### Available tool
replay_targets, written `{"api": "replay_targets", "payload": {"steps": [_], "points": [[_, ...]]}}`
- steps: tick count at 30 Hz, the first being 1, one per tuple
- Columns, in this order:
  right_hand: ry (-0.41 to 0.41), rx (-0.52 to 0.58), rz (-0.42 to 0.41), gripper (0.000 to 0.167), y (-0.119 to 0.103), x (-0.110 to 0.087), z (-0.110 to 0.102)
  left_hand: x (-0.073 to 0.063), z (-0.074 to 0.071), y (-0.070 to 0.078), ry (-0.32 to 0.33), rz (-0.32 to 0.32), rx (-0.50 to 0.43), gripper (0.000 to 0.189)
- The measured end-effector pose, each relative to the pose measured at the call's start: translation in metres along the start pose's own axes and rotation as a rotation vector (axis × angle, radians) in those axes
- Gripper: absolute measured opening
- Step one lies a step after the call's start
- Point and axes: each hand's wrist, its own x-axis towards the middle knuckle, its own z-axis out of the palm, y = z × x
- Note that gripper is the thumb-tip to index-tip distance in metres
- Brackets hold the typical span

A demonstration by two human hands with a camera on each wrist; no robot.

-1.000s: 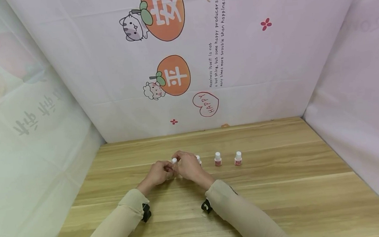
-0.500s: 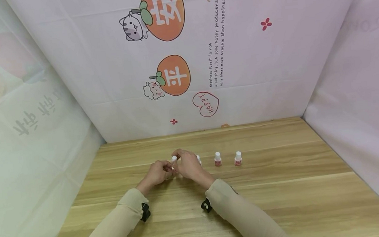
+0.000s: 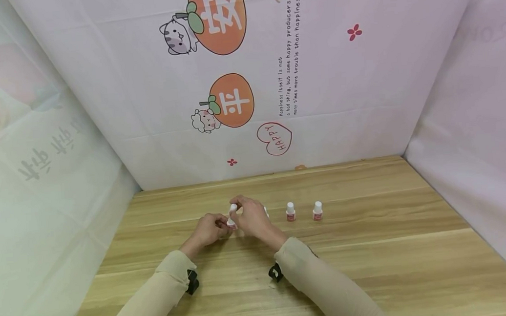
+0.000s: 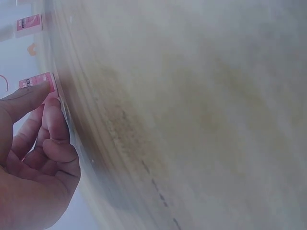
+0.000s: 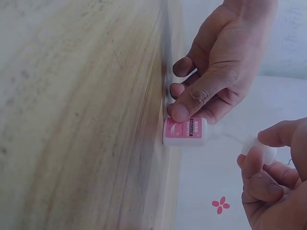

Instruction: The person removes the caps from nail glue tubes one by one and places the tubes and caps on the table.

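Observation:
A small white glue bottle (image 5: 184, 130) with a pink label stands upright on the table. My left hand (image 3: 209, 228) grips it low down between thumb and fingers; in the left wrist view the thumb lies across its label (image 4: 36, 80). Just above the bottle, my right hand (image 3: 252, 218) pinches its white cap (image 5: 259, 149). The cap is apart from the neck, and a thin pale stem (image 5: 232, 138) runs between them. In the head view the right hand partly covers a second, similar bottle (image 3: 266, 212).
Two more capped bottles, one (image 3: 290, 212) nearer and one (image 3: 317, 211) farther right, stand in a row with the others. The wooden table (image 3: 375, 267) meets a printed white cloth (image 3: 341, 98) at the back; cloth also hangs on both sides.
My right hand has risen slightly and lifted the cap off the bottle's neck. The left hand stays around the bottle, shifted slightly left. The other bottles have not moved.

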Motion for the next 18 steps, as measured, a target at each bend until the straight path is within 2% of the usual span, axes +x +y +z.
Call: {"api": "replay_targets", "payload": {"steps": [6,18], "points": [[0.029,0.033,-0.011,0.026,0.001,0.002,-0.001,-0.001,-0.004,-0.002,0.0,-0.003,-0.004,0.012],[0.046,0.041,-0.014,0.014,0.002,0.002,-0.002,0.0,-0.011,-0.013,0.018,-0.03,-0.016,0.011]]}}
